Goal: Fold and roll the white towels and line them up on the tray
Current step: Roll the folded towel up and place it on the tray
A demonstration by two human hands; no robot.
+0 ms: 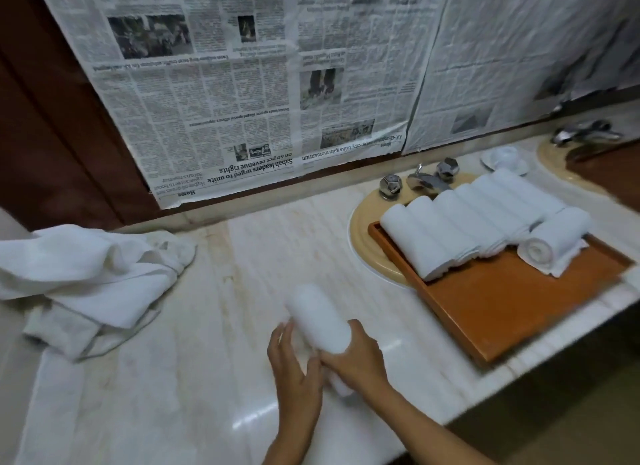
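Status: the rolled towel [320, 317] is at near-centre over the surface [194, 343], blurred, so I can't tell whether it's lifted or resting. The person's right hand [358, 359] has its fingers curled round the near end. The left hand [294, 371] lies flat-fingered against the roll's left side, steadying rather than gripping.

My read: rolling is done and the transfer is pending. To the right, the tray [502, 308] sits partly over the sink rim [363, 229]. A row of rolls [460, 222] fills its far part, with an odd roll [554, 243] lying askew at the right end. The near part is bare wood.

The next move calls for carrying the roll right and setting it parallel to the row, loose edge underneath so it doesn't unwind. The loose towel pile [90, 274] at left looks like the stock left to do.
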